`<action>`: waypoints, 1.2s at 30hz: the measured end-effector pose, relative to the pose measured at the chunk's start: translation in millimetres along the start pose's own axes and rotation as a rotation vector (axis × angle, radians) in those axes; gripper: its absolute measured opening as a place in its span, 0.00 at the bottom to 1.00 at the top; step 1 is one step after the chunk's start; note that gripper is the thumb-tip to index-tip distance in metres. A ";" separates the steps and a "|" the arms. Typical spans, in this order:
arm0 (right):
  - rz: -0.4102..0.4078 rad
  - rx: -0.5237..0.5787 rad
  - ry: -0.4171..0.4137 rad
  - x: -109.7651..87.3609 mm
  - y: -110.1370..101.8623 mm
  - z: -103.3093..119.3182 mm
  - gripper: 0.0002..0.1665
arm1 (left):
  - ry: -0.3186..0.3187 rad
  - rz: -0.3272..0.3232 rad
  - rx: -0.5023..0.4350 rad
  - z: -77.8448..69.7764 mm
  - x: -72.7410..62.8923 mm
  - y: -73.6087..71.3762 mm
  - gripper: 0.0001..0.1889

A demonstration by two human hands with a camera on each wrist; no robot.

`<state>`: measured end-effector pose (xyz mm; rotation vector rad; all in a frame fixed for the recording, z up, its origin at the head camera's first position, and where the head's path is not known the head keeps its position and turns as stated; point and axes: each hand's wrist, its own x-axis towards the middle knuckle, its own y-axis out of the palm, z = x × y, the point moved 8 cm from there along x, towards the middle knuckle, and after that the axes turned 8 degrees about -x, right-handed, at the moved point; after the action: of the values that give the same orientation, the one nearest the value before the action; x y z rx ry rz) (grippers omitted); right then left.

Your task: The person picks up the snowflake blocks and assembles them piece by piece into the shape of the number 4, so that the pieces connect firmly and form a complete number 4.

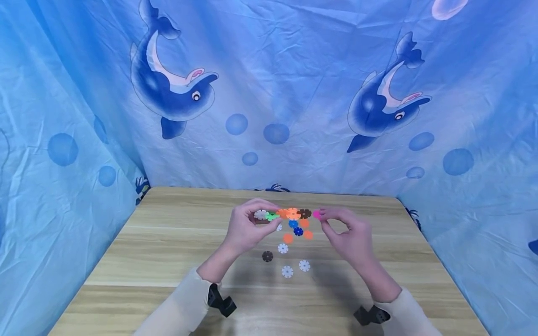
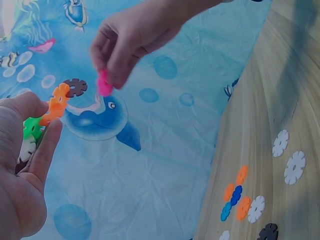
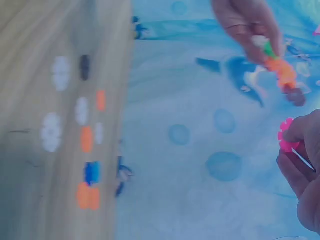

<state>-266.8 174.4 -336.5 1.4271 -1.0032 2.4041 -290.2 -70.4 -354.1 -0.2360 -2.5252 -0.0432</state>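
Note:
My left hand (image 1: 248, 226) pinches a chain of notched plastic discs (image 1: 293, 213) between thumb and fingers, raised above the table. White, green and orange discs make up the chain, and a brown disc (image 2: 76, 87) sits at its far end. Between the thumb and fingertips of my right hand (image 1: 350, 235) is a single pink notched disc (image 3: 287, 136). It is held a short gap from the brown end of the chain. Part of the chain is hidden behind the left fingers.
Loose discs lie on the wooden table (image 1: 147, 261) below the hands: several white discs (image 1: 287, 271), a dark brown one (image 1: 267, 256), several orange ones (image 1: 287, 238) and two blue ones (image 1: 298, 231). A blue dolphin-print curtain (image 1: 294, 70) surrounds the table's back and sides.

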 end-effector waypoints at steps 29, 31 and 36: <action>-0.080 0.102 -0.107 4.5 -11.7 22.7 0.20 | 0.011 0.082 0.015 2.6 -0.5 18.6 0.10; -0.089 0.092 -0.119 4.6 -12.3 24.4 0.20 | 0.019 0.100 0.034 2.6 -0.6 21.9 0.10; -0.102 0.055 -0.153 5.2 -14.1 27.9 0.21 | 0.013 0.106 0.053 3.0 -0.6 23.2 0.11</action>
<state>-243.1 166.8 -316.9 1.6599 -0.8791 2.2962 -287.3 -47.4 -357.4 -0.3470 -2.4932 0.0635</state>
